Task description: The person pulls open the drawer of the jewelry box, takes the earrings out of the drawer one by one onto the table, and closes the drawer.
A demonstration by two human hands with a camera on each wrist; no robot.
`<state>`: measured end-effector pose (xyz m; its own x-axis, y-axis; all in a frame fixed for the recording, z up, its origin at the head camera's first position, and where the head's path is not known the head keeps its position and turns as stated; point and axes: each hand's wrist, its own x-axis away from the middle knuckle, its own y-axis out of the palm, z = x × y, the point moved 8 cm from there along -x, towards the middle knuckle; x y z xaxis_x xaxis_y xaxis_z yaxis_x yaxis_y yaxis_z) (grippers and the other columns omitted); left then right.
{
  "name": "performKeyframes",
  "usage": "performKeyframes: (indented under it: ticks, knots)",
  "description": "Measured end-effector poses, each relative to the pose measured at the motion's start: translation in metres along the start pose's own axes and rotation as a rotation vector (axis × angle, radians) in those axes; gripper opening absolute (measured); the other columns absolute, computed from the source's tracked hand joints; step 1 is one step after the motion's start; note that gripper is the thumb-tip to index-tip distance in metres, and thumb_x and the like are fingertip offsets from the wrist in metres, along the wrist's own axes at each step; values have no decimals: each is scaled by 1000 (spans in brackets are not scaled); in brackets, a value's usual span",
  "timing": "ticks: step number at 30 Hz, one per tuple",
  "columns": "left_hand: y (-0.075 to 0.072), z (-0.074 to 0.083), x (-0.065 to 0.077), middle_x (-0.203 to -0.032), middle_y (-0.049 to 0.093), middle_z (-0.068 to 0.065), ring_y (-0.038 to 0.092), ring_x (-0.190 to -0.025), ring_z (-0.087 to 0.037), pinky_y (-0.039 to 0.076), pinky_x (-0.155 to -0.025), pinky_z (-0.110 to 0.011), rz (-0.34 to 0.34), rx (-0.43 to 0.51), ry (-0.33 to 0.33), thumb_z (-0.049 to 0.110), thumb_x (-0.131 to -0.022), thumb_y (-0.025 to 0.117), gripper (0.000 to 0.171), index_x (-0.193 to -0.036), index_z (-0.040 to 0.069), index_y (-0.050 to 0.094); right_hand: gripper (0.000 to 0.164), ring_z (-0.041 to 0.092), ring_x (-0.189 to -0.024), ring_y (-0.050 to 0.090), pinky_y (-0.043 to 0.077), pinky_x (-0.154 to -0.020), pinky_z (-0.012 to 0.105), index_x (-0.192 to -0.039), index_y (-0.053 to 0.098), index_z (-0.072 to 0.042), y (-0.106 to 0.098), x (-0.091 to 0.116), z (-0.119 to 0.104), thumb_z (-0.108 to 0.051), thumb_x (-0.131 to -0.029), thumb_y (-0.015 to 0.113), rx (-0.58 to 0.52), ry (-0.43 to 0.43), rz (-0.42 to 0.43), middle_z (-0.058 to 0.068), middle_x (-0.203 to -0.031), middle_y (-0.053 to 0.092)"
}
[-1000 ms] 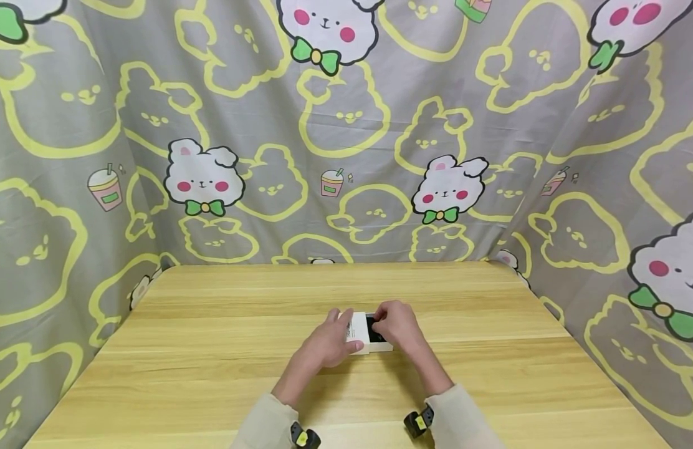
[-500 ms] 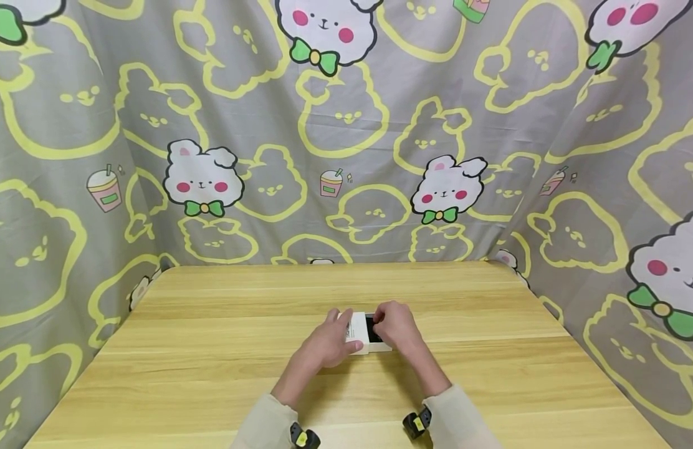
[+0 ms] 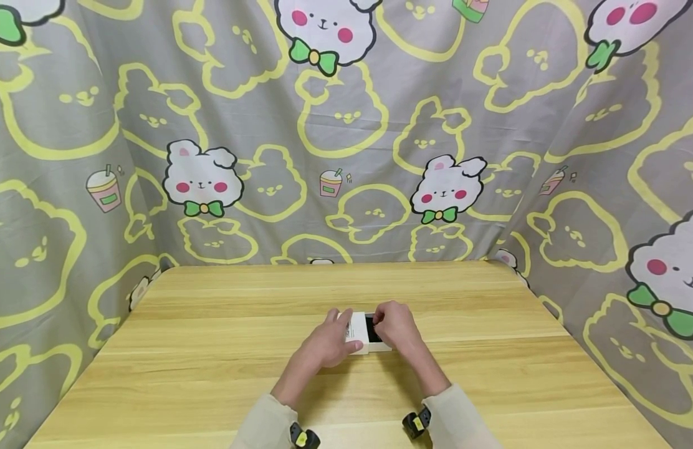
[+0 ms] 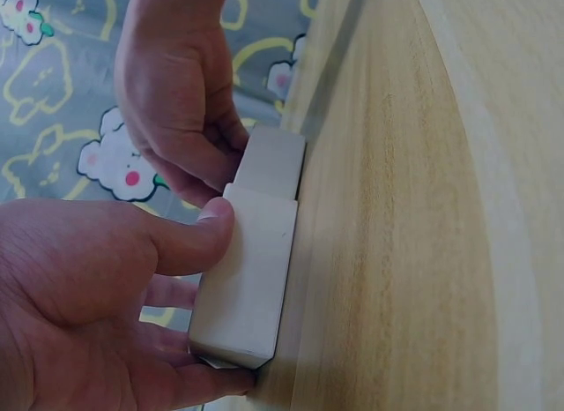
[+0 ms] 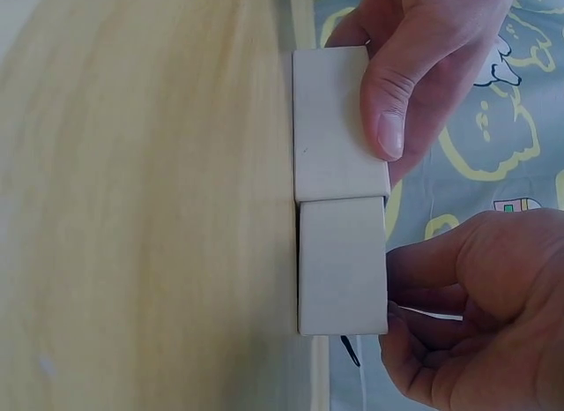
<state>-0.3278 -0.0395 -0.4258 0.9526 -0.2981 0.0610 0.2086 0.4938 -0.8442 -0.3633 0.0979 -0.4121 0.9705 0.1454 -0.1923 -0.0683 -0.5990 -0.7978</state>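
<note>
A white drawer-style cardboard box [image 3: 358, 330] lies on the wooden table, its inner tray [image 5: 344, 270] slid partly out to the right. My left hand [image 3: 329, 340] grips the outer sleeve [image 4: 251, 270], thumb on the near side and fingers round the far side and end. Inside the exposed part of the tray lies something black [image 3: 372, 330]; its kind is not clear. My right hand [image 3: 397, 324] has curled fingers dipping into the tray at this black thing, the fingertips hidden by the tray wall. A thin black loop [image 5: 351, 350] sticks out past the tray's end.
The wooden table [image 3: 223, 312] spreads out around the box on all sides. Grey patterned curtains [image 3: 346, 156] hang behind it and along both sides. Each wrist wears a small black camera [image 3: 416, 424] near the sleeve cuff.
The right fingers shift very slightly over the black thing in the tray. Otherwise the hands and the box stay in place.
</note>
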Motion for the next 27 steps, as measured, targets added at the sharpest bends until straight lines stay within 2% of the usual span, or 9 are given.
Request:
performKeyframes:
  ticks: [22,27]
  knots:
    - [-1,1,1,-155,35,-28,60,-118,-43,50,-100,-56,0,-14,8,34,-98,68,74,-155,2,35,25,16,-59,52,42,-47,23,-69,66,-8,3,2,0,16,-70,58,-21,37,-40,2,-66,61]
    - [0,1,0,-156,35,-28,60,-118,-42,50,-99,-56,-2,-9,1,34,-98,68,74,-156,3,35,25,16,-59,51,40,-47,23,-66,64,-9,2,1,-1,15,-70,59,-4,23,-26,1,-63,58]
